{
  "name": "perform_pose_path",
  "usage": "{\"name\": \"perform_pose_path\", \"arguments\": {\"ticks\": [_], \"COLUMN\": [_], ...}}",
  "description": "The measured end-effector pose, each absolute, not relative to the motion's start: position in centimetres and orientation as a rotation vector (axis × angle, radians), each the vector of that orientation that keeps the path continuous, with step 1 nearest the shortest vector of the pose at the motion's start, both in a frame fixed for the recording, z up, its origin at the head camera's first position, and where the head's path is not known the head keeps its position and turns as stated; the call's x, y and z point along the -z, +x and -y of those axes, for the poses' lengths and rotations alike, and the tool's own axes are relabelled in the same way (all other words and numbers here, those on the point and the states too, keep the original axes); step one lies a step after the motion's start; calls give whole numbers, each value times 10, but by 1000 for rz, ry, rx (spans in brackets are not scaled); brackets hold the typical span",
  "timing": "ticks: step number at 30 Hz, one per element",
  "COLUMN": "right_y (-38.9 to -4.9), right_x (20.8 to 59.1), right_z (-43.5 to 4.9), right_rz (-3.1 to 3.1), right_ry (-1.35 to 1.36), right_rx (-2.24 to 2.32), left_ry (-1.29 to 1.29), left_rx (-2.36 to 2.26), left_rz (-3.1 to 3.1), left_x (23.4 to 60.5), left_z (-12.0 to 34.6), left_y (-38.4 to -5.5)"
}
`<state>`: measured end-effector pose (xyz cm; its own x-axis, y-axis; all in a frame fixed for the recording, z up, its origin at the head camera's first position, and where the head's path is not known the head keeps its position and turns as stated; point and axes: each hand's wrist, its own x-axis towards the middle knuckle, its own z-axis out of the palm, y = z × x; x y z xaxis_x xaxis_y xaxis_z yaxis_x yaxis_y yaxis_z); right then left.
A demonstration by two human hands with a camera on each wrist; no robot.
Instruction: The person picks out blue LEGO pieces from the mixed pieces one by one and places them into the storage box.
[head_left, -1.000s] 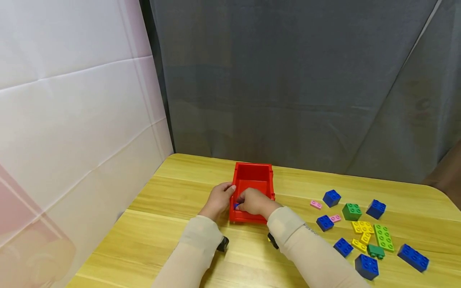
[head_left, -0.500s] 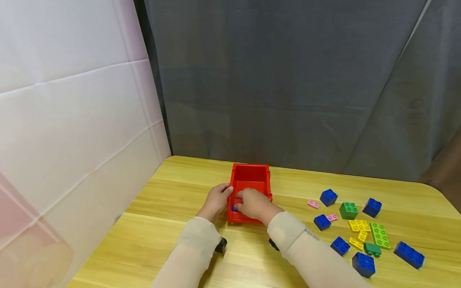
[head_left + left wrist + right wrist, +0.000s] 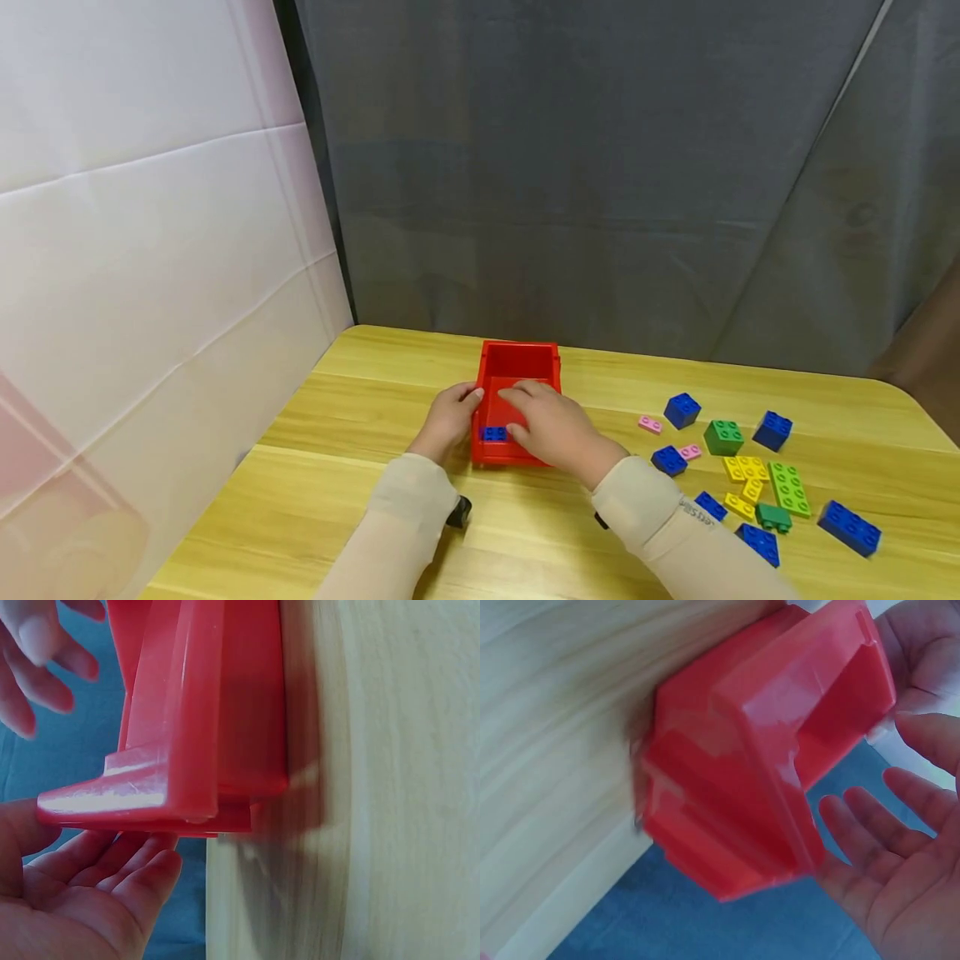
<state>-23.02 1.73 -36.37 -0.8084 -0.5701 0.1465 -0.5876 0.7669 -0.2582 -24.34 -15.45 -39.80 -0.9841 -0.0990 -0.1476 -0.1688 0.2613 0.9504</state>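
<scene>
A red plastic storage bin (image 3: 510, 454) stands near the middle of the wooden table. Its left rim is pinched by my left hand (image 3: 450, 419), thumb on top and fingers along the outer side; the left wrist view shows the same hand (image 3: 90, 900) at the bin's end. Inside, at the near left corner, lies a small blue toy brick (image 3: 494, 434) with its studs up. My right hand (image 3: 558, 429) hovers over the bin's right side with spread fingers and nothing between them. In the right wrist view that hand (image 3: 907, 877) shows its palm beside the bin; the brick is hidden there.
On the right of the wooden table (image 3: 360, 417) lie several loose toy bricks: blue ones (image 3: 849, 528), a green one (image 3: 723, 437), a lime one (image 3: 789, 489), yellow ones (image 3: 742, 469) and small pink ones (image 3: 650, 425). A grey curtain (image 3: 570, 183) hangs behind the table.
My right hand has let go of the small blue brick inside the bin, opened its fingers and drawn back to the right. My left hand keeps its grip on the rim.
</scene>
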Motion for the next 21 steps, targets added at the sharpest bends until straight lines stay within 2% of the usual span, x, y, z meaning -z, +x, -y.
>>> {"name": "perform_pose_path", "arguments": {"ticks": [21], "right_y": [-209], "right_x": [353], "right_z": [-64], "right_rz": [2930], "right_ry": [786], "right_rx": [-407], "left_ry": [-270], "left_rx": [-1866], "left_rz": [-2444], "left_x": [399], "left_z": [153], "left_y": [-243]}}
